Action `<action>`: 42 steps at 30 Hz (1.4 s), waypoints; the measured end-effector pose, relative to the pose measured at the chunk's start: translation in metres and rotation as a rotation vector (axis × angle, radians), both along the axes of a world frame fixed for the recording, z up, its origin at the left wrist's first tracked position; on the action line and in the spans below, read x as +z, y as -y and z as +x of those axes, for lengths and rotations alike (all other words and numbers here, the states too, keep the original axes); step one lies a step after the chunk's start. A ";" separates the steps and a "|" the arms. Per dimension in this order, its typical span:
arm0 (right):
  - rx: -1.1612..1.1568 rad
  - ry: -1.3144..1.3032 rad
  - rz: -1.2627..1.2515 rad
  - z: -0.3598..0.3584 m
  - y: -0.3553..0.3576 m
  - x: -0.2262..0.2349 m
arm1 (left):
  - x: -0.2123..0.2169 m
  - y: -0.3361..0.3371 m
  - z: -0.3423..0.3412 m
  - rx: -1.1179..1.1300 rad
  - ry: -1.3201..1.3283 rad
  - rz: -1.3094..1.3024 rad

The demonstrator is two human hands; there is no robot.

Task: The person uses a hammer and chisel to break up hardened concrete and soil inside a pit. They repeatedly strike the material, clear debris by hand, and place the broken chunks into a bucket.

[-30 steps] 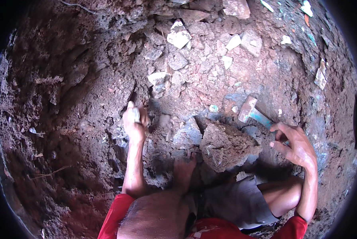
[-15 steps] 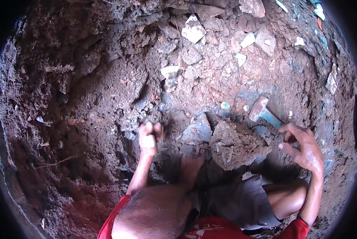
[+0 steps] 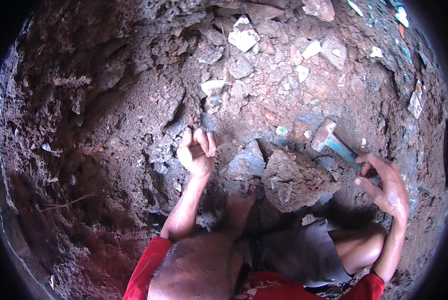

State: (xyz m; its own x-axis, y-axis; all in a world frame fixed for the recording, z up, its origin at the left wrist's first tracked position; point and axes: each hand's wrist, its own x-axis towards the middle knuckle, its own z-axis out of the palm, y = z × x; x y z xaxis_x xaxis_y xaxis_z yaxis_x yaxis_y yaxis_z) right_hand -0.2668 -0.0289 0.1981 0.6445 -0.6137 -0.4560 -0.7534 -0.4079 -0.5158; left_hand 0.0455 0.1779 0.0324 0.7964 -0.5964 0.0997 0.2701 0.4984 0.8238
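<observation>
My left hand (image 3: 199, 150) is curled into a fist above the soil, left of a grey stone (image 3: 248, 161). A brownish piece shows between its fingers, and a faint blurred shape juts from the fist to the right; I cannot make out its kind. On the right, a hammer (image 3: 334, 142) with a rusty head and blue handle points up and left. My right hand (image 3: 384, 182) has its fingers curled around the handle's lower end, with the thumb held apart. Between the hands sits a large rough brown rock (image 3: 299, 180).
My bare foot (image 3: 240, 202) is planted just below the grey stone. White-faced fragments (image 3: 243, 35) and flat stones (image 3: 334, 52) lie scattered on the farther ground. At the left, the uneven dark earth (image 3: 84, 130) is lumpy, with a thin twig (image 3: 66, 204) on it.
My left fist has moved right and slightly away from me, and turned. My right hand has shifted a little right, showing more of the hammer's handle; its head has hardly moved.
</observation>
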 end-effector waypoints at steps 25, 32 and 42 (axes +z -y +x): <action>0.210 -0.237 -0.322 -0.038 0.019 -0.073 | 0.103 0.137 -0.025 -0.416 0.018 -0.027; 0.373 -0.383 -0.574 -0.018 0.005 -0.115 | 0.053 0.203 -0.063 -0.519 0.228 0.053; 0.428 -0.598 -0.264 -0.012 0.001 -0.105 | 0.006 0.151 -0.076 -0.816 0.312 0.306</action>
State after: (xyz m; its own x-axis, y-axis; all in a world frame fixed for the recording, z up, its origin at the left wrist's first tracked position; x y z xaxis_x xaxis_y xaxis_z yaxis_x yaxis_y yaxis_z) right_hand -0.2790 -0.0295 0.0932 0.5403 -0.5032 -0.6744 -0.6220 -0.7786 0.0827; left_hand -0.0303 0.0267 0.0383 0.0815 -0.9965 -0.0158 0.1855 -0.0004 0.9827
